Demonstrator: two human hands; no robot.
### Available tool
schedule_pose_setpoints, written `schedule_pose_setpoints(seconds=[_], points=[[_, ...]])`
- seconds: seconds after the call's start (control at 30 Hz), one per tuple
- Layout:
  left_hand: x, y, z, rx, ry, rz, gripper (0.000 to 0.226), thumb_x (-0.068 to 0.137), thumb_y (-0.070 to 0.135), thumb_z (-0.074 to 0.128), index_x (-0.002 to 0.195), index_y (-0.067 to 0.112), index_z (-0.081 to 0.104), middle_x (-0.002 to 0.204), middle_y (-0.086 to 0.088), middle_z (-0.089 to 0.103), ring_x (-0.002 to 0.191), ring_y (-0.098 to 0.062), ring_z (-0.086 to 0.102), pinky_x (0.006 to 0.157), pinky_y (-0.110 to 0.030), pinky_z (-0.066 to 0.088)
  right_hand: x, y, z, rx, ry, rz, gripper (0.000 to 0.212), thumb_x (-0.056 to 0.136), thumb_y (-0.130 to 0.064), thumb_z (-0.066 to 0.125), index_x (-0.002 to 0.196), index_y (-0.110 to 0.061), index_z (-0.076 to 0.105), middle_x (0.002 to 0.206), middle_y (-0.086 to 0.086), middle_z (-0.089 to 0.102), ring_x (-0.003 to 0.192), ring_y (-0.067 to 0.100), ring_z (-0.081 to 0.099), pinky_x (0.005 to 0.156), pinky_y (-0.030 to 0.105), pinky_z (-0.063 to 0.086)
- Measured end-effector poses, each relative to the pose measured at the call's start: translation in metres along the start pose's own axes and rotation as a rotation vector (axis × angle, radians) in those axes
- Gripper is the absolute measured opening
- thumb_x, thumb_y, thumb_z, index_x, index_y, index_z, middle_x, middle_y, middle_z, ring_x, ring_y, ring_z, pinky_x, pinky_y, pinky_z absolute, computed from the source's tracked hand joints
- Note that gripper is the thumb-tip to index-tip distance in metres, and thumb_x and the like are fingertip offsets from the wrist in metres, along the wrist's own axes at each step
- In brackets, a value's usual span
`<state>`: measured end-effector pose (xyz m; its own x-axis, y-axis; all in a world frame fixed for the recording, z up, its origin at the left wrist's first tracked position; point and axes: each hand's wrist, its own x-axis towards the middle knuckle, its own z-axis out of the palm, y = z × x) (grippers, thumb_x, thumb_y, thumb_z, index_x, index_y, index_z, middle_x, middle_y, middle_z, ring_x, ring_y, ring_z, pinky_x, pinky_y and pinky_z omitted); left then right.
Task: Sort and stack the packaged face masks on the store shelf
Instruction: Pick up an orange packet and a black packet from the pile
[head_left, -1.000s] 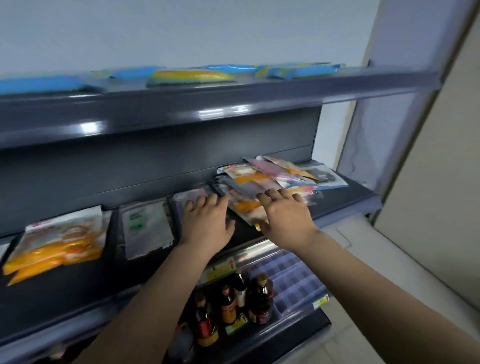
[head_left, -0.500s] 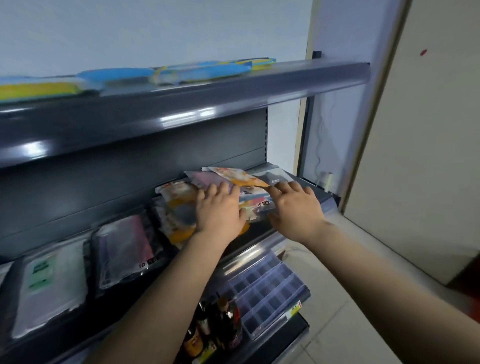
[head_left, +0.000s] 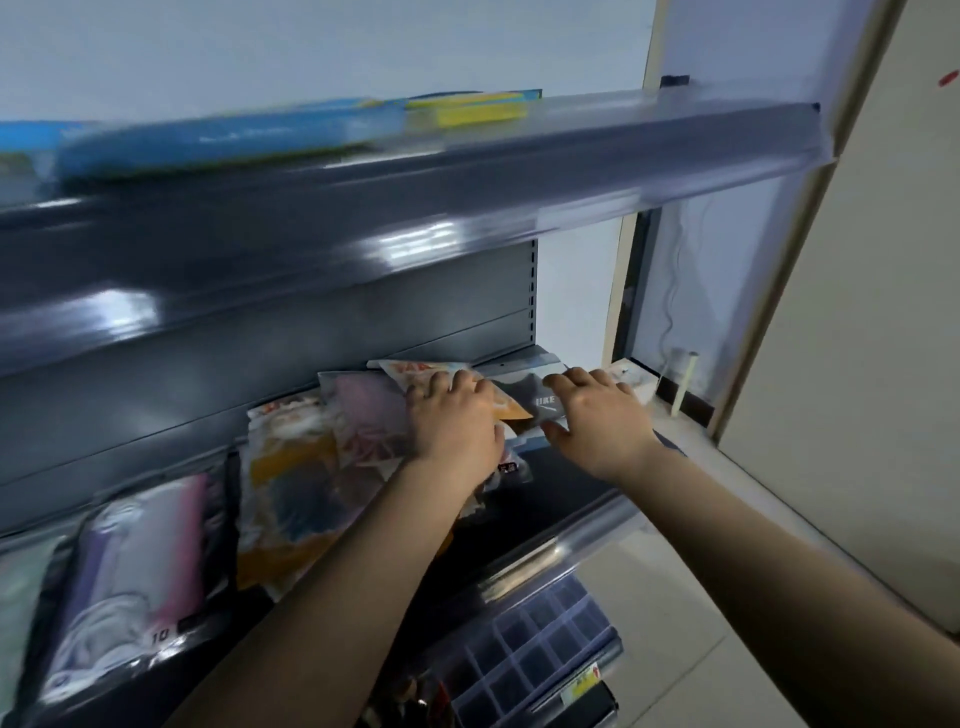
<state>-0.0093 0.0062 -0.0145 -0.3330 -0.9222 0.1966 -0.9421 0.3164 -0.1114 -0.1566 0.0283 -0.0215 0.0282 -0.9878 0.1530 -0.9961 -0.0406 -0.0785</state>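
loose mask packs (head_left: 363, 436) are heaped at the right end of the middle shelf (head_left: 571, 499), pressed flat by left hand (head_left: 457, 426) and right hand (head_left: 597, 415) set slightly apart, nothing gripped; the dark pack (head_left: 530, 400) between them should be squared before stacking.

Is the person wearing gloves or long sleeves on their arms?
No. The left hand and the right hand are both bare, with no gloves. Both forearms are uncovered all the way to the bottom edge of the picture, so no sleeves show. I cannot see any rings, watch or bracelet on either wrist.
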Motion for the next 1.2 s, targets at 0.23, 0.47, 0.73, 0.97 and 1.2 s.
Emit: schedule_pose_setpoints(seconds=[0.23,0.47,0.73,0.97,1.2], points=[[0.038,0.017,0.012,-0.008,-0.147,-0.201,0.050,0.092,0.044,0.045,0.135,0.020,0.039,0.140,-0.006,0.042,0.128,-0.029,0.038,0.102,-0.041,0.032,0.051,0.045,0.025,0.098,-0.061,-0.118,0.048,0.093,-0.038,0.049,0.136,-0.018,0.041,0.138,0.006,0.047,0.126,0.027,0.042,0.101,0.040,0.037],[0.065,0.027,0.029,-0.049,-0.225,-0.469,0.056,0.091,0.048,0.044,0.136,0.014,0.038,0.141,-0.012,0.042,0.128,-0.028,0.041,0.098,-0.039,0.036,0.090,0.084,0.058,0.140,-0.172,-0.202,0.056,0.090,-0.046,0.050,0.139,-0.021,0.035,0.135,0.007,0.049,0.126,0.030,0.043,0.102,0.043,0.036],[0.077,0.027,0.046,-0.007,-0.251,-0.680,0.088,0.084,0.056,0.056,0.145,0.004,0.018,0.148,-0.023,0.026,0.133,-0.039,0.030,0.108,-0.045,0.028,0.110,0.110,0.082,0.238,-0.260,-0.236,0.065,0.082,-0.052,0.060,0.132,-0.014,0.042,0.133,0.011,0.044,0.121,0.032,0.045,0.097,0.040,0.041],[0.078,0.043,0.056,-0.117,-0.149,-0.650,0.084,0.076,0.053,0.066,0.141,0.012,0.033,0.140,-0.016,0.039,0.127,-0.035,0.038,0.105,-0.041,0.032,0.120,0.140,0.089,0.536,-0.267,-0.169,0.067,0.076,-0.034,0.074,0.131,-0.010,0.045,0.132,0.012,0.045,0.121,0.028,0.045,0.097,0.034,0.040],[0.084,0.052,0.069,-0.105,-0.155,-0.755,0.073,0.083,0.056,0.054,0.137,0.010,0.036,0.136,-0.015,0.046,0.125,-0.035,0.037,0.100,-0.038,0.031,0.130,0.157,0.086,0.746,-0.256,-0.012,0.090,0.067,-0.020,0.084,0.141,-0.011,0.034,0.139,0.012,0.047,0.123,0.029,0.048,0.097,0.032,0.040]])
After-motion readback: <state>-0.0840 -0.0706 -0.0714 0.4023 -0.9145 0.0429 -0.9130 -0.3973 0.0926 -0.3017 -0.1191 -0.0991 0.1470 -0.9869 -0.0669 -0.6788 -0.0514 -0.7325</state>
